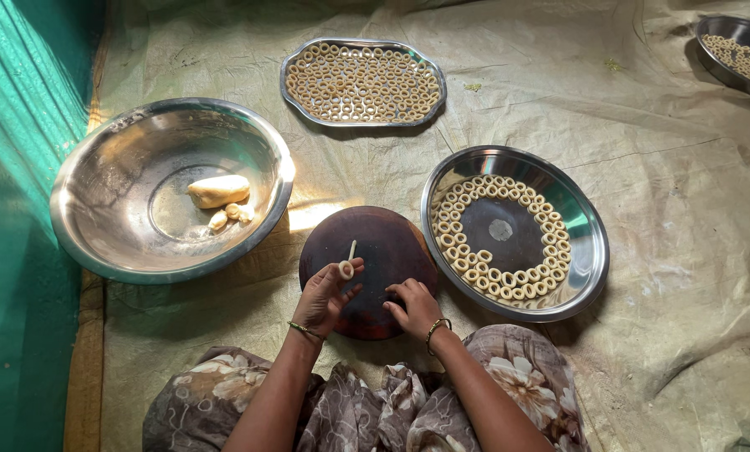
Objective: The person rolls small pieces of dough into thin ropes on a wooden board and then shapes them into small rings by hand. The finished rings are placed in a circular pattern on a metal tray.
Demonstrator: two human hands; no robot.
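Ring-forming step, by the look of it: left hand pinches a small dough ring with a thin tail still attached, over the round dark board. Right hand rests fingers-down on the board, holding nothing visible. Next move likely needs the tail pinched off, then the ring set into the round steel tray just right.

No packages, labels, signs or screens anywhere in view

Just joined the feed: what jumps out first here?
The left hand pinches a dough ring over the dark round board, the right hand resting on it. Right of it, a steel plate lined with rings; left, a big steel bowl holding a dough lump.
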